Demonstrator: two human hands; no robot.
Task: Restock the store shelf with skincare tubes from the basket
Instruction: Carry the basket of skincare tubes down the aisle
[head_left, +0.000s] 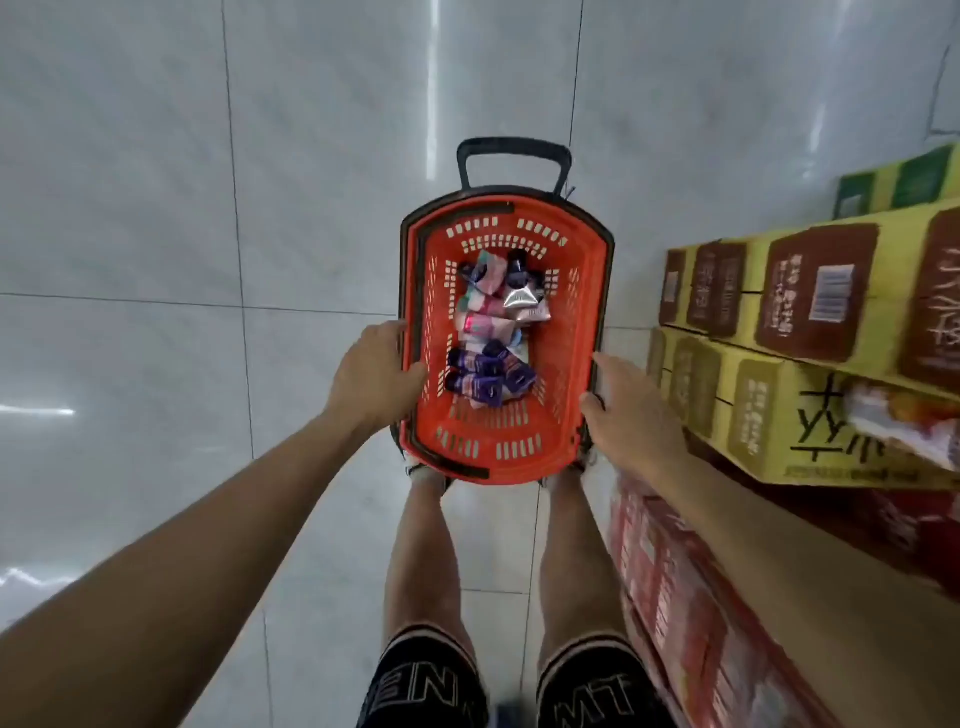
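Note:
An orange plastic basket with a black trolley handle at its far end is in front of my legs, over the tiled floor. Several skincare tubes, pink, white and purple, lie piled along its middle. My left hand grips the basket's left rim, thumb over the inner edge. My right hand is at the right rim, index finger stretched along it; whether the other fingers curl round the rim is hidden.
Stacked yellow and brown cartons stand close on the right, with red cartons below them beside my right leg. Grey floor tiles spread to the left and ahead.

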